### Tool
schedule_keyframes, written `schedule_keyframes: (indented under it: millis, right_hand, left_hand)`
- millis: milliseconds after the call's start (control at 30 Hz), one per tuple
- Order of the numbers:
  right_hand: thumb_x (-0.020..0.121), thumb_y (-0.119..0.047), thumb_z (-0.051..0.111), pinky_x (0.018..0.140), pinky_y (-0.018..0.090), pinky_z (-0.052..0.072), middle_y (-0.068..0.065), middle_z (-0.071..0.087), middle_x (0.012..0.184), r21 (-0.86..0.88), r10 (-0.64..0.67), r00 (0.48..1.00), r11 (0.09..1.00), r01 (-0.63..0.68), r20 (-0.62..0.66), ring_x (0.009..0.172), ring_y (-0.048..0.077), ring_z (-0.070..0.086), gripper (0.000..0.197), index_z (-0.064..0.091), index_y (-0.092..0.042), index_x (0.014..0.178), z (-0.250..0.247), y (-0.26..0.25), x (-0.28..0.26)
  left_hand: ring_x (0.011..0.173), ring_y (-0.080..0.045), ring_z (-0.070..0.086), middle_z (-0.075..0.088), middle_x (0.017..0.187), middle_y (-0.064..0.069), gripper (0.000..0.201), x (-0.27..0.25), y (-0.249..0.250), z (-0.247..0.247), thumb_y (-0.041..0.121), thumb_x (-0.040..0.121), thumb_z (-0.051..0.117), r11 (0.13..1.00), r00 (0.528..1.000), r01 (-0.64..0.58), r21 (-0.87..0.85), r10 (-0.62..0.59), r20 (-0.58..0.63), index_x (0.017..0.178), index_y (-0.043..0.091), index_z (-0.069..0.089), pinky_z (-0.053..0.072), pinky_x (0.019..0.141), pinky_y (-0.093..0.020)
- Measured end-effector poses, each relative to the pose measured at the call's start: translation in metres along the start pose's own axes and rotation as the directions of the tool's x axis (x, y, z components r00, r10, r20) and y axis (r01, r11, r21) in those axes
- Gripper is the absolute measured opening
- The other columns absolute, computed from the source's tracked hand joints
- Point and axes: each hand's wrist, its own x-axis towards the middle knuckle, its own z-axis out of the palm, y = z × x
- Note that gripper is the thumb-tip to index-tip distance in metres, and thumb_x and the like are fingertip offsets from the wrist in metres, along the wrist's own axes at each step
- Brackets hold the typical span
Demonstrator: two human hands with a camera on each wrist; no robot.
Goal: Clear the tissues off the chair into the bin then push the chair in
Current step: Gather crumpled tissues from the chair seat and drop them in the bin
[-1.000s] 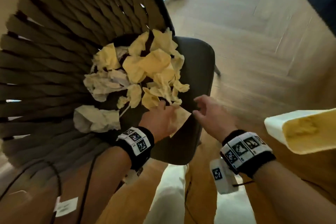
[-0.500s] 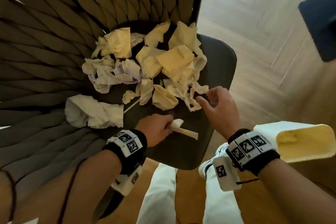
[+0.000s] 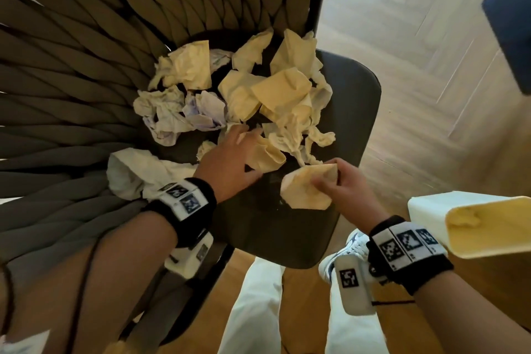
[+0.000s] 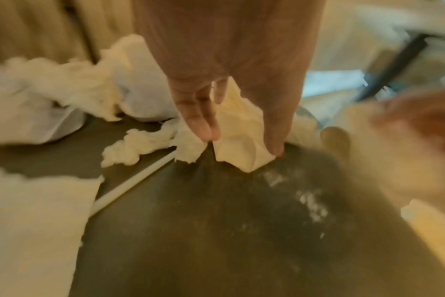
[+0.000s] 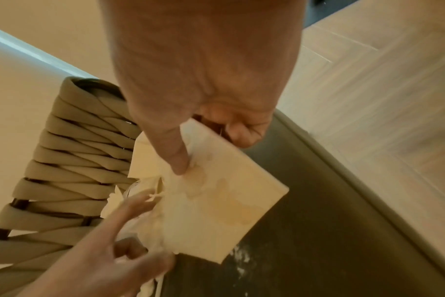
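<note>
right hand (image 3: 339,190): a folded tissue (image 3: 307,190) is pinched | left hand (image 3: 230,158): spread flat on tissues (image 3: 258,89), nothing gripped | chair (image 3: 353,112): pile is kept ahead | bin (image 3: 471,224): sited right, nearer the right hand

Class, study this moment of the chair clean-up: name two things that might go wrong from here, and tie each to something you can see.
1. The right hand pinches a folded tissue only at one edge; it may slip before reaching the bin beside the chair.
2. The left hand reaches into loose crumpled tissues near the seat edge; a sweep could knock some onto the floor.
</note>
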Motion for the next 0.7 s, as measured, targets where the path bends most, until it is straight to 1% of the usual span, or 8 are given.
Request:
schedule_keyframes:
  millis: [33, 100, 267, 367, 467, 533, 600, 700]
  right_hand:
    - [0.085, -0.026, 0.066, 0.074, 0.033, 0.057, 0.0, 0.066, 0.099, -0.021, 0.018, 1.0, 1.0, -0.017, 0.015, 0.092, 0.016, 0.065, 0.016, 0.059, -0.022, 0.099, -0.004, 0.001, 0.0]
    - [0.085, -0.026, 0.065, 0.071, 0.029, 0.055, -0.001, 0.066, 0.099, -0.056, 0.03, 0.999, 0.998, -0.028, 0.044, 0.091, 0.014, 0.064, 0.017, 0.06, -0.022, 0.101, -0.008, 0.004, -0.001]
    - [0.087, -0.022, 0.061, 0.067, 0.022, 0.048, 0.0, 0.062, 0.1, -0.084, 0.072, 0.994, 0.994, -0.065, 0.079, 0.09, 0.014, 0.06, 0.022, 0.06, -0.019, 0.109, 0.013, -0.001, 0.0]
    - [0.087, -0.023, 0.062, 0.084, 0.029, 0.052, -0.002, 0.054, 0.119, 0.018, 0.059, 0.985, 0.998, -0.063, 0.162, 0.102, 0.014, 0.056, 0.035, 0.059, -0.014, 0.12, 0.033, -0.006, 0.004]
    - [0.086, -0.03, 0.064, 0.08, 0.03, 0.053, -0.006, 0.057, 0.118, 0.144, 0.07, 0.965, 0.983, -0.109, 0.252, 0.102, 0.015, 0.06, 0.025, 0.061, -0.024, 0.11, 0.042, -0.013, 0.005]
    - [0.088, -0.031, 0.062, 0.073, 0.03, 0.056, -0.004, 0.065, 0.104, 0.213, 0.08, 0.956, 0.967, -0.143, 0.281, 0.093, 0.016, 0.066, 0.013, 0.06, -0.033, 0.1, 0.041, -0.017, 0.003]
    - [0.088, -0.03, 0.061, 0.074, 0.034, 0.058, -0.001, 0.068, 0.102, 0.267, 0.09, 0.962, 0.95, -0.16, 0.257, 0.092, 0.018, 0.068, 0.016, 0.06, -0.029, 0.104, 0.034, -0.016, 0.001]
    - [0.088, -0.03, 0.062, 0.083, 0.042, 0.058, 0.002, 0.069, 0.105, 0.284, 0.09, 0.977, 0.948, -0.144, 0.194, 0.095, 0.021, 0.068, 0.025, 0.062, -0.025, 0.112, 0.02, -0.012, 0.0]
  left_hand:
    - [0.126, -0.031, 0.047, 0.022, 0.153, -0.006, 0.087, 0.008, 0.001, 0.004, 0.041, 0.075, 0.073, 0.995, 0.997, -0.026, 0.1, 0.019, 0.071, 0.145, 0.028, 0.022, 0.052, 0.091, -0.046]
    - [0.125, -0.034, 0.047, 0.025, 0.152, -0.011, 0.094, 0.018, 0.004, 0.014, 0.041, 0.073, 0.074, 0.978, 0.983, -0.035, 0.206, -0.003, 0.182, 0.146, 0.026, 0.017, 0.051, 0.09, -0.048]
    - [0.111, -0.028, 0.053, 0.049, 0.125, -0.007, 0.056, 0.005, 0.002, 0.027, 0.047, 0.08, 0.064, 0.98, 0.99, 0.025, 0.196, -0.052, 0.134, 0.125, 0.019, 0.046, 0.046, 0.081, -0.038]
    - [0.104, -0.027, 0.056, 0.055, 0.112, -0.004, 0.043, -0.007, 0.0, 0.026, 0.047, 0.084, 0.059, 0.998, 0.975, 0.064, 0.01, -0.065, 0.213, 0.115, 0.02, 0.051, 0.046, 0.08, -0.038]
    - [0.083, -0.021, 0.062, 0.061, 0.094, 0.0, 0.019, -0.019, 0.003, 0.02, 0.041, 0.088, 0.055, 0.895, 0.937, 0.18, -0.407, -0.031, 0.347, 0.098, 0.025, 0.054, 0.053, 0.06, -0.036]
    - [0.085, -0.018, 0.064, 0.063, 0.103, 0.003, 0.02, -0.023, 0.009, 0.014, 0.032, 0.091, 0.056, 0.811, 0.92, 0.214, -0.545, 0.02, 0.391, 0.111, 0.03, 0.055, 0.058, 0.057, -0.032]
    - [0.089, -0.017, 0.065, 0.062, 0.112, 0.001, 0.035, -0.021, 0.015, 0.004, 0.024, 0.09, 0.059, 0.744, 0.895, 0.234, -0.626, 0.087, 0.437, 0.124, 0.029, 0.051, 0.06, 0.065, -0.032]
    - [0.098, -0.017, 0.064, 0.058, 0.121, 0.004, 0.052, -0.01, 0.019, -0.012, 0.024, 0.086, 0.064, 0.764, 0.841, 0.232, -0.602, 0.153, 0.519, 0.133, 0.031, 0.044, 0.059, 0.074, -0.03]
